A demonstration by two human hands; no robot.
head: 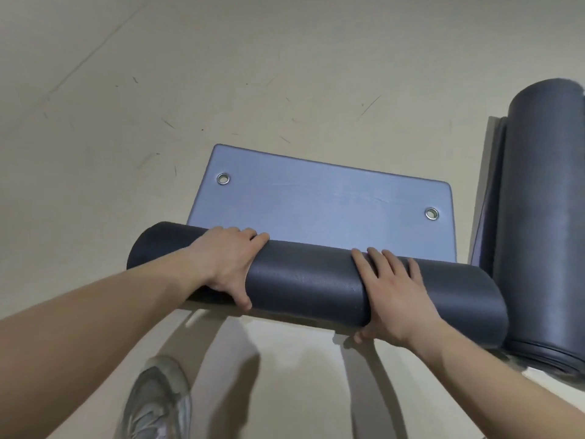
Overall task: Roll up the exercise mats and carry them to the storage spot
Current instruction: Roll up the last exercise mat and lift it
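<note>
Fingers of my left hand were curled over the top of the mat, thumb tucked against its near side. The right hand gripped it the same way further along, so both hands were grasping the roll and neither lay loose.

Under everything ran the pale floor, scuffed in places. On my right lay a second mat, already rolled, its long axis pointing away from me. The mat in my hands lay crosswise to that one, its long axis running left to right in front of me. Its right end sat just beside the second mat; I could not tell whether the two touched.

What mattered most, as I judged it, was the flat end not yet rolled. It lay on the far side of the roll, beyond my fingertips, so the push would have to go straight forward, away from me. The hands sat evenly along the roll, which should keep it square.

Two metal eyelets marked the far corners. A grey shoe stood on the near side.
</note>
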